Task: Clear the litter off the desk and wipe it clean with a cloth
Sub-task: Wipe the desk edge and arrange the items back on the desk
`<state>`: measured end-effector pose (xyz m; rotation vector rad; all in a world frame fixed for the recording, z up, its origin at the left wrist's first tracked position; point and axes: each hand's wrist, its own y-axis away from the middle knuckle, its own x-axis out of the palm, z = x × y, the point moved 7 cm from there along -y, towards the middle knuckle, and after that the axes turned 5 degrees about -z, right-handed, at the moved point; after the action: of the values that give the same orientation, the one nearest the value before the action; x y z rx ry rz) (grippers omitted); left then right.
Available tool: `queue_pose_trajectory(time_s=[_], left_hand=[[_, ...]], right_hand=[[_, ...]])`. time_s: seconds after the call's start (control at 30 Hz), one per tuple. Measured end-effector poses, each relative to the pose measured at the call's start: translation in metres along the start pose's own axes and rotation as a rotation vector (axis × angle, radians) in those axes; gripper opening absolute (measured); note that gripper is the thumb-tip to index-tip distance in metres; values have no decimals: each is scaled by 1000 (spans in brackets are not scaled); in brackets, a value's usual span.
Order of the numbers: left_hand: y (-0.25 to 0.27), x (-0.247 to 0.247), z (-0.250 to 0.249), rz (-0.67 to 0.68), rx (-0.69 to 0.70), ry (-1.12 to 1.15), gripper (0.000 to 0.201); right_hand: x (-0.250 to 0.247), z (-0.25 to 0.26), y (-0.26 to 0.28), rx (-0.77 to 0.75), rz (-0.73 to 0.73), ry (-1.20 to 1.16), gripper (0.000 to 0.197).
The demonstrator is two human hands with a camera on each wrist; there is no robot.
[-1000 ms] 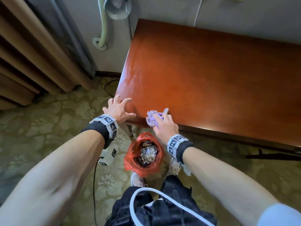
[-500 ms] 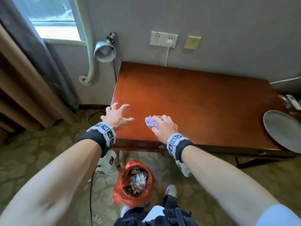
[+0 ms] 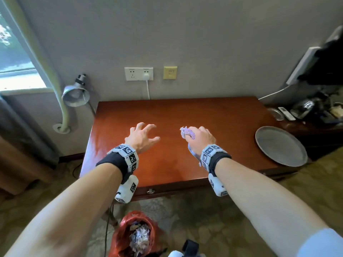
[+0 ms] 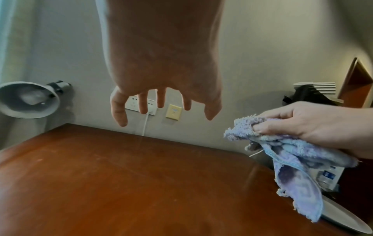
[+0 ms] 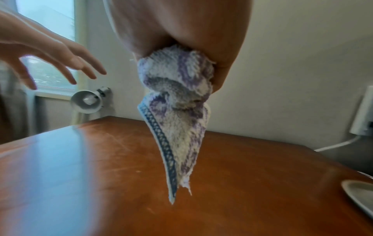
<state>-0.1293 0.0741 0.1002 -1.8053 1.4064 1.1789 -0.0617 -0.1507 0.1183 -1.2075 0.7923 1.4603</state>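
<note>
My right hand (image 3: 199,137) grips a bunched purple and blue cloth (image 3: 187,132) above the middle of the red-brown desk (image 3: 167,164); a corner of the cloth (image 5: 177,143) hangs down clear of the wood. In the left wrist view the cloth (image 4: 292,156) dangles from that hand (image 4: 315,126). My left hand (image 3: 143,135) hovers over the desk's left half, fingers spread and loosely bent, holding nothing; its fingers (image 4: 119,110) show apart from the wood. On the floor below the desk's front edge stands a red bag (image 3: 135,234) holding crumpled litter.
A round grey tray (image 3: 280,145) lies on the desk's right end. Beyond it sit remotes and dark clutter (image 3: 306,110). A metal lamp (image 3: 75,95) hangs by the desk's back left corner. A wall socket (image 3: 138,73) with a white cable is behind the desk.
Both hands lifted from the desk's front left corner and moved up over its middle. The cloth left the wood and now hangs from my right hand. The view tilted up.
</note>
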Motion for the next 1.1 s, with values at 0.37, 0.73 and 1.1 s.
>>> queue_pose_trajectory(time_s=[0.37,0.73,1.1], left_hand=[[-47,74,-194,6,79,0,53],[-97,172,-334,133,231,-17,54],[-192,257,-426,249,322,-13,54]], right_hand=[[-63,-205,-26,137,19,-19,28],[-87,-365,-38,326,26,-117,40],[-75,-467,-108,401,70,-168,36]])
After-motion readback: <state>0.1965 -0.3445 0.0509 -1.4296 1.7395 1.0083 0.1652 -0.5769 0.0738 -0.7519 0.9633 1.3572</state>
